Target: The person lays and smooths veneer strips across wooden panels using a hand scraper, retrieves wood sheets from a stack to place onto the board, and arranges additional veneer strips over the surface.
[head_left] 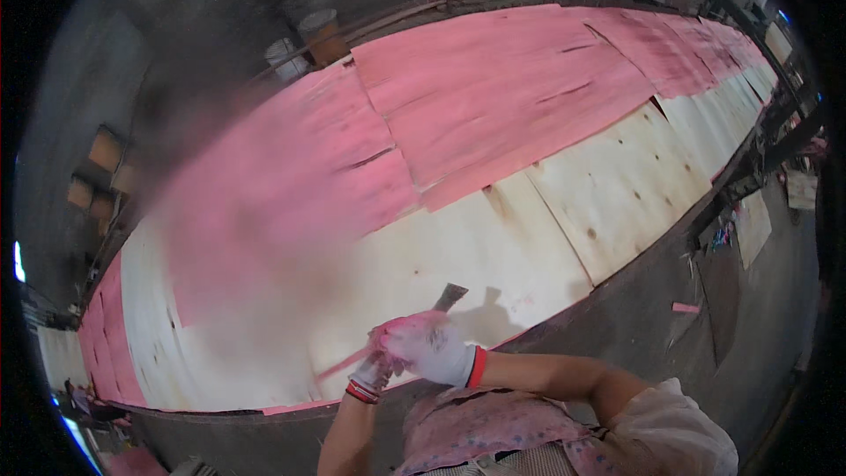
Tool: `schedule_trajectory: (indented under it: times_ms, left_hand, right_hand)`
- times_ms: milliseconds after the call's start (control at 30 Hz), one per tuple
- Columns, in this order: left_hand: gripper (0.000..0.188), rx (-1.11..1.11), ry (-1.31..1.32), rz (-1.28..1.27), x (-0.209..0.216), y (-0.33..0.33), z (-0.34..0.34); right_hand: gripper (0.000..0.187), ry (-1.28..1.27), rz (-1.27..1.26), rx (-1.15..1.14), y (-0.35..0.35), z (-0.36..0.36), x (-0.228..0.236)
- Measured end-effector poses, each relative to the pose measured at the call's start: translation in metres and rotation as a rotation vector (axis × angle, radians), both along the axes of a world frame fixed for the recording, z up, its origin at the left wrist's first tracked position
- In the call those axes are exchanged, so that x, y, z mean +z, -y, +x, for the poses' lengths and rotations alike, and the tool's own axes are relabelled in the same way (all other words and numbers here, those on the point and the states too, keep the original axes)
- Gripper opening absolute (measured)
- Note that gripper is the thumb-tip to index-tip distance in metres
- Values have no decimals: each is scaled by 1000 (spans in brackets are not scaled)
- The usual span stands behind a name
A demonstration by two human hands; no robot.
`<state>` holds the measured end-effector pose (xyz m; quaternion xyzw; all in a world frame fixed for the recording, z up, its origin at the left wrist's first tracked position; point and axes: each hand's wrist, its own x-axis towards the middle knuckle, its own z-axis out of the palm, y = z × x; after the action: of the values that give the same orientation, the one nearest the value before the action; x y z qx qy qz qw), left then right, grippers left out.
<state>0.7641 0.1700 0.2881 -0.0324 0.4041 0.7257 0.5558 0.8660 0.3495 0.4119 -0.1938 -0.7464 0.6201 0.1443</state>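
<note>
Here are the two gloved hands together at the lower centre of the frame, the right hand (pixel 432 348) across the front, the left hand (pixel 376 371) tucked in at its lower left. Out beyond the right glove comes a dark, flat blade (pixel 452 298), pointing up and to the right, over the pale sheets (pixel 471 247), its shadow falling just beside it. The right hand looks the nearer to that blade, its fingers curled in toward the other glove; which hand has the grip I can't tell, with any handle hidden. The left is bent too, how tightly I can't say. On the other side a thin pink strip (pixel 342 365) slants to the lower left, roughly in line with the blade; held or merely lying there, unclear. Broad pink sheets (pixel 502 79) fill the upper middle, two buckets (pixel 323 38) behind them, a pink scrap (pixel 685 308) on the floor at right. Nothing visible blocks the blade's tip; a hazy blur hides part of the left side.
</note>
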Motion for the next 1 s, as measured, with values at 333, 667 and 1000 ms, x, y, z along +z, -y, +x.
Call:
schedule_trajectory:
  times_ms: [333,667,1000]
  left_hand:
    - [27,-156,-1010,-417,67,-107,-54]
    - [28,-282,-1795,-1244,-267,-8,-228]
    - [44,246,-1205,-958,-307,-62,-184]
  right_hand:
    - [17,-290,-794,-349,-178,-103,-22]
    - [70,-115,1138,-286,-299,-362,-73]
    - [59,219,1347,-325,-447,-653,-244]
